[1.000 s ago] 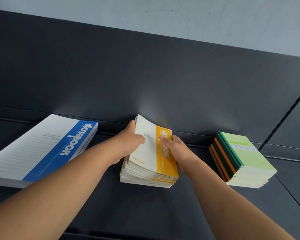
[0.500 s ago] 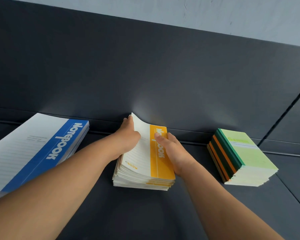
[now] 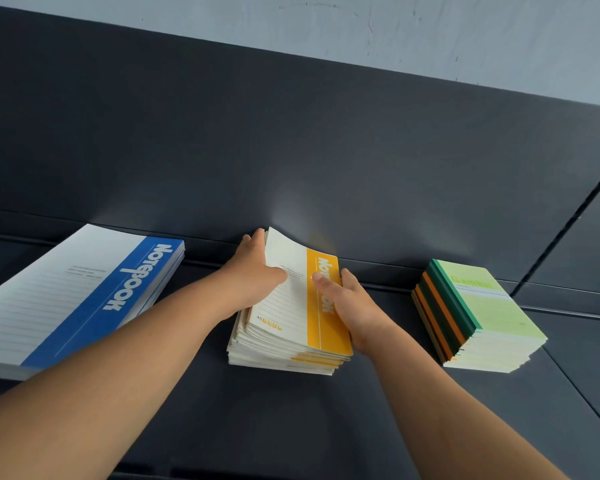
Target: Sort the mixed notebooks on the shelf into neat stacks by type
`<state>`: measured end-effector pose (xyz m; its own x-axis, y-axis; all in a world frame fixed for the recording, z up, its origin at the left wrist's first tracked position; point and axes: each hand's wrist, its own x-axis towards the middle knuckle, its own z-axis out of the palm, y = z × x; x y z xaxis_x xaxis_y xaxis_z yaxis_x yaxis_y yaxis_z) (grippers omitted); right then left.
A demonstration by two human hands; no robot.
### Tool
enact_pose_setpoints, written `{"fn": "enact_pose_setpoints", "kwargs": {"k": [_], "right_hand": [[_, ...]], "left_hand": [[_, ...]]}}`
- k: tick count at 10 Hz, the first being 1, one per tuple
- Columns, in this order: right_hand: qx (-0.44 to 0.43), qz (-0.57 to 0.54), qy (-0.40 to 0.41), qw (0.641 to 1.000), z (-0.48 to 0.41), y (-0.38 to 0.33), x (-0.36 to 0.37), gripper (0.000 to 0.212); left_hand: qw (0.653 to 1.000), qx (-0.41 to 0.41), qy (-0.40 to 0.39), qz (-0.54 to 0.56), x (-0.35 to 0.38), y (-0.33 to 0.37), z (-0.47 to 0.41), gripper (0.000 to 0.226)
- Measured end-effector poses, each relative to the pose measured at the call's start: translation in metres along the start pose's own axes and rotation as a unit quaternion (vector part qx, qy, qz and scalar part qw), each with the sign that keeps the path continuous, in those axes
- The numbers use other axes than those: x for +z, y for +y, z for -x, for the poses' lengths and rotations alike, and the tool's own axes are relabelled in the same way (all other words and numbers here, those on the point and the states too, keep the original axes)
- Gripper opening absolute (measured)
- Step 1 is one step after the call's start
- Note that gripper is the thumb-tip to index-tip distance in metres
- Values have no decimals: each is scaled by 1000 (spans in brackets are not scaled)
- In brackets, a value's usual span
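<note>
1. Head view: yellow A5 notebook stack (image 3: 284,351) lies mid-shelf (image 3: 291,417), close to the dark back panel (image 3: 291,150). It sits btw. two other piles and touches neither.
2. Upper yellow notebooks (image 3: 288,303) are gripped from both sides.
   - Left hand (image 3: 253,275) wraps the left edge, thumb on the cover, fingers (image 3: 257,237) curled round the far corner.
   - Right hand (image 3: 357,306) clamps the spine side, thumb on the yellow band, other digits hidden under the edge.
3. Step looks like squaring the pile: lower edges are fanned out and the far-left corner is bowed up.
   - Best approach, imo: ease the squeeze so the covers flatten.
   - Then press both long sides inward evenly and tap the near edge flush.
   - Too much pinch would prob. crease the soft covers.
4. Orientation:
   - Cover is face up, w/ the long axis running near-to-far and the far end leaning a bit left.
   - Yellow spine band is on the right.
   - Title runs along that axis, starting at the far end.
   - "A5" mark is at the near-left corner.
5. Outward:
   - Larger blue notebook stack (image 3: 84,292) lies to the left, angled.
   - Green notebook stack (image 3: 482,313) lies to the right, w/ orange and dark green spines showing.
</note>
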<state>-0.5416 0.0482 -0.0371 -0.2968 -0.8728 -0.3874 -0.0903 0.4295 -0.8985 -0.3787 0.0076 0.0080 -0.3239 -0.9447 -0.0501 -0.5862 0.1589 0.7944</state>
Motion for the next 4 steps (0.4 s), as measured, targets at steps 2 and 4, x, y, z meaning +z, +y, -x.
{"fn": "enact_pose_setpoints", "kwargs": {"k": [2,4], "right_hand": [[-18,-9,-4,1000,8,0,-5,92],[-116,95,28,988,23,-1,-6,56]], "left_hand": [[1000,-7,20,-15,-2,4,8,59],[990,35,28,-134,-6,5,19,69]]}}
